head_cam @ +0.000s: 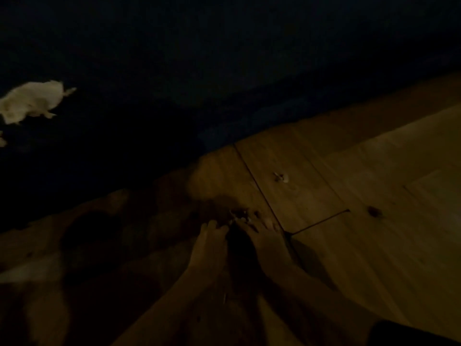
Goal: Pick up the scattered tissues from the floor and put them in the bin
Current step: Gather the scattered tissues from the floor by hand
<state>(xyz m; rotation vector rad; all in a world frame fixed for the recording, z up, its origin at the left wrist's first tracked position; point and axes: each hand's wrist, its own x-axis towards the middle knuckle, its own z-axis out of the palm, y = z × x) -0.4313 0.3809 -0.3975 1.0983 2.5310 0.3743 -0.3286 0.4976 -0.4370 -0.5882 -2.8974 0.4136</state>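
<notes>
The scene is very dark. Both hands reach down to the wooden floor (324,196) at lower centre. My left hand (209,243) and my right hand (264,238) lie close together, fingertips on a small pile of scraps (240,214). Whether either hand holds a scrap cannot be made out. A small pale scrap (280,177) lies on the boards beyond the hands. A crumpled white tissue (30,102) lies far left on the dark area. No bin is in view.
A dark rug or carpet (174,83) covers the upper half, its edge running diagonally from lower left to upper right. A dark knot (374,212) marks the boards right of the hands. Another white bit (2,141) shows at the left edge.
</notes>
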